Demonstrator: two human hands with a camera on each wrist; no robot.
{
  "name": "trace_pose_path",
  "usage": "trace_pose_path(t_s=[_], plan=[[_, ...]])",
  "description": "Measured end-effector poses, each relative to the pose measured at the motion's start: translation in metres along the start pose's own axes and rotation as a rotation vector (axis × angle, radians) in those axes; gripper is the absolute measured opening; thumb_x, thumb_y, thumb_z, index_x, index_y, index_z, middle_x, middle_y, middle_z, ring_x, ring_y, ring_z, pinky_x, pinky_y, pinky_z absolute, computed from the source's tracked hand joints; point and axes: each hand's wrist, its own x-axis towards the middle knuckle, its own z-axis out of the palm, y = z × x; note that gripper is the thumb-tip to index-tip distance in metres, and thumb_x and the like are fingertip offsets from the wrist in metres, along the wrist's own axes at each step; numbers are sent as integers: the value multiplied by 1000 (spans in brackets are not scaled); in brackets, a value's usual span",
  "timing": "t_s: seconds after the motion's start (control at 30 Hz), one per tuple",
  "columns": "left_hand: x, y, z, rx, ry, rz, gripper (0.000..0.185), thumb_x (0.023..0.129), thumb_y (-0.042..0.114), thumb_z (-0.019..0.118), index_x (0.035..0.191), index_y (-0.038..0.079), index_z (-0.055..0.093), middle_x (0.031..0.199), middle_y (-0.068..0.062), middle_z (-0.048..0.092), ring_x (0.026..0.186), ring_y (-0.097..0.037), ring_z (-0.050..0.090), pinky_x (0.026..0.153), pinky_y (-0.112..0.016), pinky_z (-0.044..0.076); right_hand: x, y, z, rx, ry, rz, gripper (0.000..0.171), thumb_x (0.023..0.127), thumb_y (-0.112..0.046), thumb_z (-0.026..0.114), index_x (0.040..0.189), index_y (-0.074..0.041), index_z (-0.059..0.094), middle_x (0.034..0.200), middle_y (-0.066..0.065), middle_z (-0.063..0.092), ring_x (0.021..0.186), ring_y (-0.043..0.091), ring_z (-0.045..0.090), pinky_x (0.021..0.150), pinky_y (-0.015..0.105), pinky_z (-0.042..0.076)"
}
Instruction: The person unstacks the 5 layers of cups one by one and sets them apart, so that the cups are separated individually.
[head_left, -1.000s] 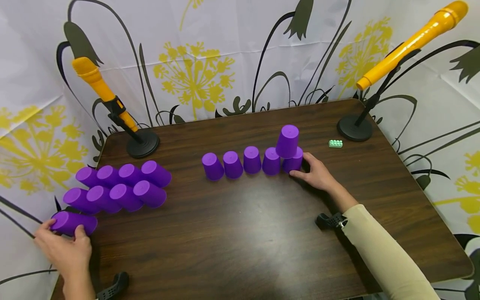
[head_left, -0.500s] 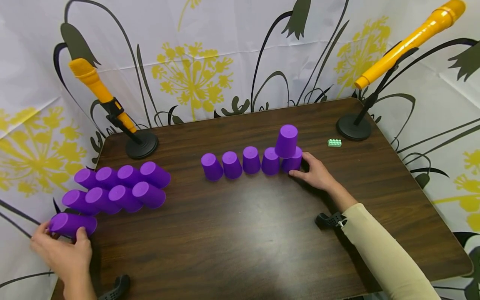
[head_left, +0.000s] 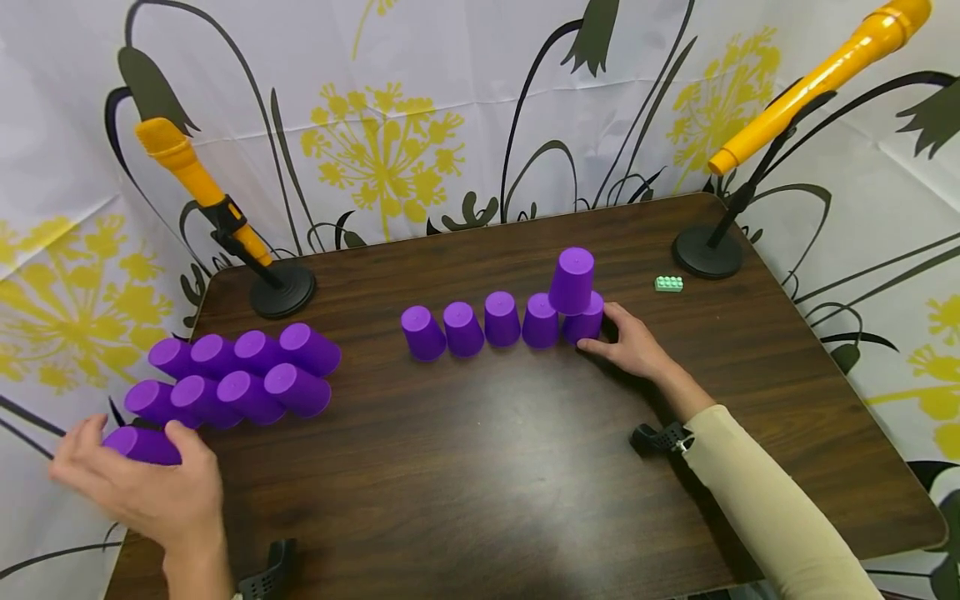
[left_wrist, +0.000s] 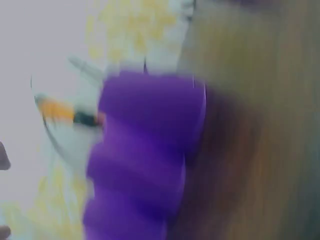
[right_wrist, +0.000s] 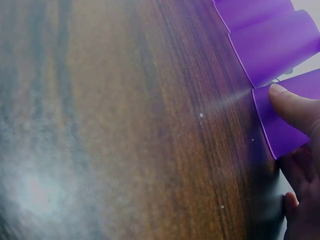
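Observation:
On the table's left, purple cups stand upside down in close rows. My left hand (head_left: 150, 483) is above the nearest one, a purple cup (head_left: 145, 446), its fingers spread and partly covering it. The left wrist view is blurred; fingertips (left_wrist: 4, 233) show at its left edge, apart from the row of cups (left_wrist: 150, 110). To the right, my right hand (head_left: 633, 342) holds the end cup (head_left: 587, 321) of an upside-down row, thumb against its near side (right_wrist: 287, 125). Resting on that end cup and its neighbour (head_left: 541, 323) is another upside-down cup (head_left: 573, 282).
Yellow microphones on black stands rise at the back left (head_left: 202, 187) and back right (head_left: 817, 87). A small green toy brick (head_left: 669, 284) lies by the right stand. Behind the brown table (head_left: 480, 500) hangs a flower-patterned cloth (head_left: 465, 67).
My left hand has let go of the nearest left cup and lifted up and slightly right, towards the camera. My right hand and the cups have stayed put.

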Motion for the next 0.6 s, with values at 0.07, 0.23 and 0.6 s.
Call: trace_pose_path(t_s=[0.07,0.23,0.6], plan=[[-2,30,10,-136,14,74,43,76,19,66,119,16,61,124,6,49,118,-21,45,98,-37,38,1,-1,0,0,5,-4,65,83,-27,81,136,-3,52,132,17,55,127,35,48,107,53,34],[-26,109,39,-507,-137,271,40,77,14,67,112,-5,62,118,-20,60,113,-39,53,102,-46,40,2,-2,0,3,10,-9,65,83,-28,81,136,-4,52,133,17,55,128,34,47,107,53,33],[-95,221,109,-706,-890,529,68,80,15,74,143,11,47,140,-12,47,128,-25,46,100,-40,44,0,-1,1,-4,2,8,65,82,-28,81,136,-4,52,134,18,54,129,35,46,108,54,32]])
